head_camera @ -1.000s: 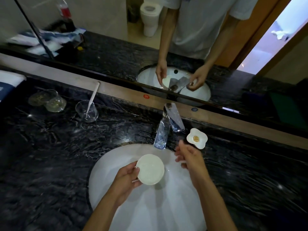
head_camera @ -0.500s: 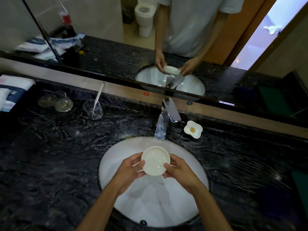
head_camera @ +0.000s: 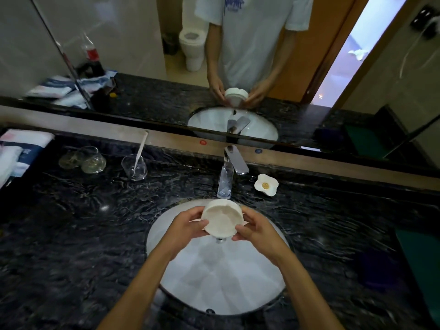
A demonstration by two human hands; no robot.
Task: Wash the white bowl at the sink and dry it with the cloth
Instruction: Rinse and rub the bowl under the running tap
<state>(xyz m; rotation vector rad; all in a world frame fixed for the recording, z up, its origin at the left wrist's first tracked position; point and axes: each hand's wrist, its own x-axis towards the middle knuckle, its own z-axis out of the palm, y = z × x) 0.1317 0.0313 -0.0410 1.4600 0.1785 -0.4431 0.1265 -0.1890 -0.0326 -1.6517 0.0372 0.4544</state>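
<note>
Bowl (head_camera: 222,220) (inside bare) between both hands

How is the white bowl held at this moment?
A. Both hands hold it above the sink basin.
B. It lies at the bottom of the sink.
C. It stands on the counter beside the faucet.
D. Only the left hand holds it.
A: the left hand and the right hand grip the white bowl from opposite sides, above the sink.
</note>
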